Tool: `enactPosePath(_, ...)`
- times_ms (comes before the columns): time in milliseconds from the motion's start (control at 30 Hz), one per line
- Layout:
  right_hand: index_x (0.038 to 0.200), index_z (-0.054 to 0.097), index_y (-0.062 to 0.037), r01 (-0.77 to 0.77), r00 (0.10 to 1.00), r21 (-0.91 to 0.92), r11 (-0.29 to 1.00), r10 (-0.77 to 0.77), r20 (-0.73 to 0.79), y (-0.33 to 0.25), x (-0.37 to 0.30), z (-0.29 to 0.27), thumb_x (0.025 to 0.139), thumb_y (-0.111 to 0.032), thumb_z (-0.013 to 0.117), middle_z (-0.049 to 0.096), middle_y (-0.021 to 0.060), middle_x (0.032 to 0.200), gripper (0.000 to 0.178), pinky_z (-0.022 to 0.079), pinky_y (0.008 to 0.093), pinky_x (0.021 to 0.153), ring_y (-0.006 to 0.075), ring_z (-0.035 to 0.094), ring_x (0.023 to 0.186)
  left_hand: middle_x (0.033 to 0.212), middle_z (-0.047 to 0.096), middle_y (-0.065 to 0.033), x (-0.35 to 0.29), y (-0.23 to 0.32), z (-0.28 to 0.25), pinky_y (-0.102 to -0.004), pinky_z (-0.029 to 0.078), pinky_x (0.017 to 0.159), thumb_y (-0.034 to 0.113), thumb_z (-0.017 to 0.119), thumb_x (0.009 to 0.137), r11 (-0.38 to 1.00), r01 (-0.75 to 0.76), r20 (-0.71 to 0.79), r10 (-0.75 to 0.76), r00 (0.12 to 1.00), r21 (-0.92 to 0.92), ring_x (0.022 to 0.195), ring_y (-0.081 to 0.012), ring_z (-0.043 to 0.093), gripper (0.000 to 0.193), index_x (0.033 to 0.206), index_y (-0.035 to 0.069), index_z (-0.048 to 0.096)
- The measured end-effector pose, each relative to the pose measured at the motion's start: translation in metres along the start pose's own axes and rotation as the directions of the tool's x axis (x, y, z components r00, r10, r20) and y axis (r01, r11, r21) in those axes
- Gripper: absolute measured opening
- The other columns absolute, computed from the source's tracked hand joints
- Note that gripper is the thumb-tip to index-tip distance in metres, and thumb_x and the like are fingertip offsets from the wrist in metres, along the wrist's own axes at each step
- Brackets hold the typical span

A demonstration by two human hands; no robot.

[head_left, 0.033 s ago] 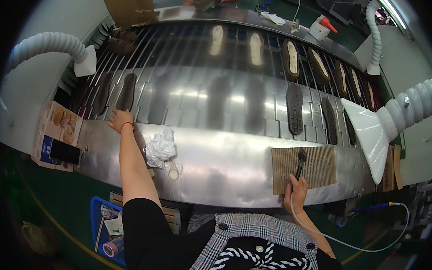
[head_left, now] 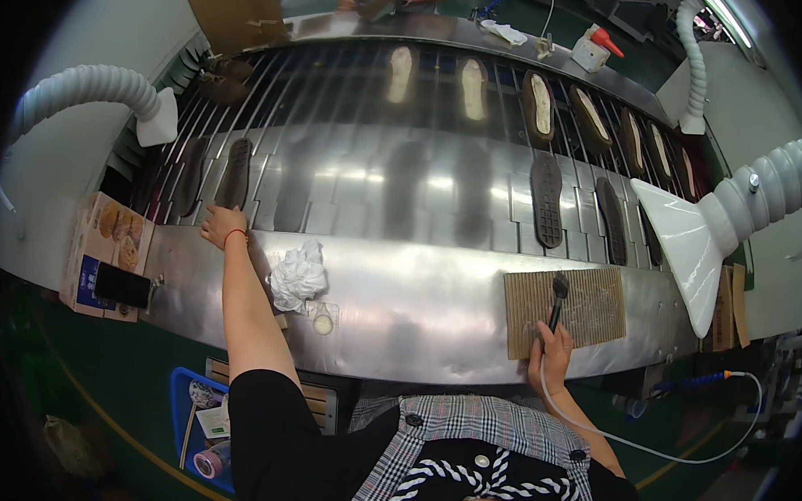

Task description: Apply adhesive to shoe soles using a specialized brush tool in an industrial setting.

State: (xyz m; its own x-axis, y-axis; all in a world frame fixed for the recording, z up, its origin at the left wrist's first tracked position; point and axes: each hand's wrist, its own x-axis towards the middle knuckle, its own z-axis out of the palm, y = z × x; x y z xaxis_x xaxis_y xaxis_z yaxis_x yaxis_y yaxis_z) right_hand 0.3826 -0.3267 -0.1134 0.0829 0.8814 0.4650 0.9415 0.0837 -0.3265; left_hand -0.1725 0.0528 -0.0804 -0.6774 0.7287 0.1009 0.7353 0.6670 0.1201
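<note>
My left hand [head_left: 224,227] is at the near end of a dark brown shoe sole [head_left: 235,172], fingers closed on its edge. The sole lies lengthwise on the slatted metal conveyor, with another dark sole [head_left: 190,179] to its left. In my right hand [head_left: 552,351] is a black-handled brush [head_left: 557,302] with a thin pale hose running from its lower end. The brush head is over a ribbed brown cardboard sheet [head_left: 595,313] on the metal bench edge; whether the bristles touch it I cannot tell. Farther right lie a treaded sole [head_left: 546,199] and a narrower one [head_left: 611,222].
A crumpled white cloth [head_left: 298,275] and a small round container [head_left: 323,322] lie between my hands. Brown shoe uppers [head_left: 539,109] line the far rods. White flexible ducts hang left [head_left: 159,119] and right [head_left: 692,254]. A phone [head_left: 122,285] leans on a box. Someone stands opposite.
</note>
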Motion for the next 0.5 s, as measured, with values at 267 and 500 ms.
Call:
enactPosePath(267,0.125,0.062,-0.0022,0.191,0.981,0.155,0.969,-0.183,-0.064,-0.001,0.009,-0.003,0.080,0.010,0.064,0.066,0.0245,0.115,0.047,0.047,0.0456,0.093,0.0417,0.060,0.105,0.114,0.065,-0.0185,0.021,-0.018,0.009,-0.0441,0.042,0.110,0.007,0.068,0.090,-0.184,0.461,0.363,0.399,0.842,-0.868,0.111,-0.0303,0.062,0.044,0.128,-0.009,0.053)
enactPosePath(500,0.117,0.066,-0.0004,0.408,0.907,0.277,0.870,-0.353,-0.229,-0.073,0.079,-0.077,0.078,0.009,0.069,0.072,0.0144,0.106,0.040,0.053,0.0378,0.087,0.0302,0.069,0.091,0.135,0.057,-0.0185,-0.189,0.002,-0.108,-0.0548,0.034,0.115,0.026,0.055,0.100,-0.453,0.875,-0.106,0.891,0.441,-0.169,0.129,-0.0313,0.050,0.055,0.146,-0.002,0.044)
